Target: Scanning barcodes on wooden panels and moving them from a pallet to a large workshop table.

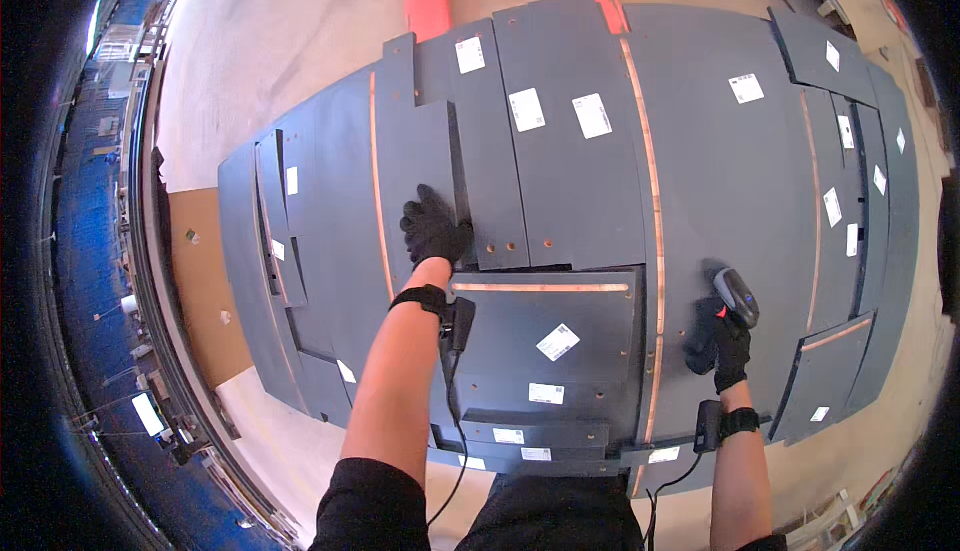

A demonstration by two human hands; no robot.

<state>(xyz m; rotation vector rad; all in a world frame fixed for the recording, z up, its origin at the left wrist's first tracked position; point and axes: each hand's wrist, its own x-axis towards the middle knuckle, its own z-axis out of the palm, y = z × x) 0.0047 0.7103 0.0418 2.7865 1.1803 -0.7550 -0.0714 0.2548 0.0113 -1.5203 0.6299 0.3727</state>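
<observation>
My left hand, in a black glove, rests with fingers apart on a long dark grey panel, close to that panel's right edge. In my right hand, also gloved, is a grey and black handheld barcode scanner, held above a wide dark grey panel. Between my arms lies a shorter panel with a copper-coloured edge strip and a white label. More white labels, such as the one on a panel farther off, dot the spread.
Several grey panels overlap in a broad layer, some tilted at the left and right ends. Beyond the far edge stands a red frame. A brown board lies left of the panels, beside a long rail and a blue area. Cables hang from both wrist straps.
</observation>
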